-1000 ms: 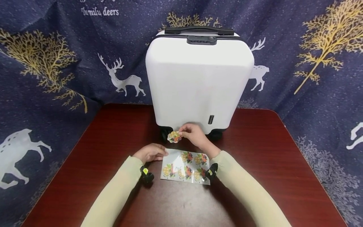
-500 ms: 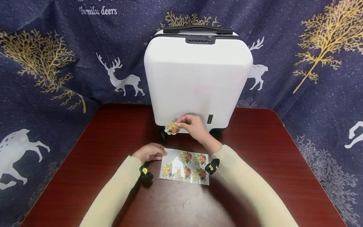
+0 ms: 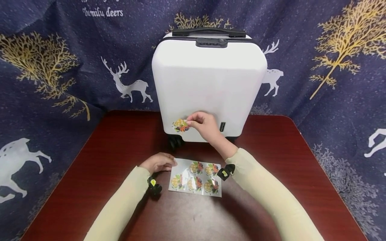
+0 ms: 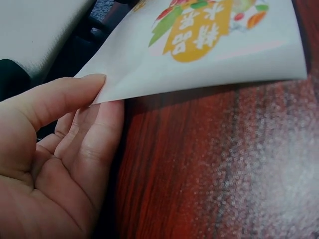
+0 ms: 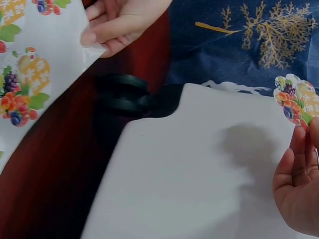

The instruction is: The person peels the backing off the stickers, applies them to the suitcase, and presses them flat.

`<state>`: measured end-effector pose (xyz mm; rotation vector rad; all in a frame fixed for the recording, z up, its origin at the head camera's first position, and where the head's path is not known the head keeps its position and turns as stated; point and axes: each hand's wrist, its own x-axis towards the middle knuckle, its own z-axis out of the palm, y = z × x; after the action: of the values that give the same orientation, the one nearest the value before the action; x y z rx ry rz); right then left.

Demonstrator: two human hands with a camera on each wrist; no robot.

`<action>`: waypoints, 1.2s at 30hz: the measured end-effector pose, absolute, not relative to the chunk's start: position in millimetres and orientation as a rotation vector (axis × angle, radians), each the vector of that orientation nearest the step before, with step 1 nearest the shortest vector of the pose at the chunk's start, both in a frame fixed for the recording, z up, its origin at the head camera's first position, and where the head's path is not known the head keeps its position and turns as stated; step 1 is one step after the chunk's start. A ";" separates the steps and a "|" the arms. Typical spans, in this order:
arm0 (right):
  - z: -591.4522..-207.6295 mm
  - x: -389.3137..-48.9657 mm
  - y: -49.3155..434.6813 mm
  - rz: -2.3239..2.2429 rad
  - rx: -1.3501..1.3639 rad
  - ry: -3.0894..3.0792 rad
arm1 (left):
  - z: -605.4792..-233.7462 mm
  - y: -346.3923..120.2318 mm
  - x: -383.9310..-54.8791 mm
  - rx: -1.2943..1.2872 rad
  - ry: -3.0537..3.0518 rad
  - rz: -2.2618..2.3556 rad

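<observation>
A fruit-printed sticker (image 3: 181, 125) with a scalloped edge is pinched at its right side between thumb and finger of my right hand (image 3: 205, 126). It overlaps the lower left of a white suitcase (image 3: 208, 87) in the head view; in the right wrist view the sticker (image 5: 294, 99) stands off the suitcase, whose face bears a shadow. My left hand (image 3: 159, 162) pinches the upper left corner of a sticker sheet (image 3: 181, 166). Several fruit stickers show on the sheet, and its top left area is plain white. In the left wrist view the thumb (image 4: 75, 94) lies over the sheet's corner.
The suitcase stands upright at the back of a dark red table (image 3: 126, 134), on black wheels (image 3: 175, 140), with a black handle (image 3: 208, 31) on top. A small black label (image 3: 222, 127) sits low on its right. Behind hangs a blue deer-print cloth (image 3: 129, 40).
My right hand has risen with the sticker, from beside the suitcase's left wheel to in front of its lower face. My left hand stays at the sheet's corner.
</observation>
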<state>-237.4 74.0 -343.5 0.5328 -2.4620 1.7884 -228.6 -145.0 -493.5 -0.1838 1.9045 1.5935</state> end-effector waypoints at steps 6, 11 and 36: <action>-329.0 -235.3 72.8 1.779 0.541 -2.409 | -492.4 -144.9 -228.0 -0.190 1.899 1.593; -320.4 -234.8 70.9 1.796 0.558 -2.378 | -493.2 -146.1 -229.8 -0.212 1.883 1.601; -283.2 -237.5 60.8 1.862 0.522 -2.215 | -491.4 -143.9 -230.6 -0.208 1.860 1.595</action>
<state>-237.5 60.8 -283.2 0.5220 -2.2153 1.8617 -230.6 -143.9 -491.4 -0.2077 1.8598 1.5951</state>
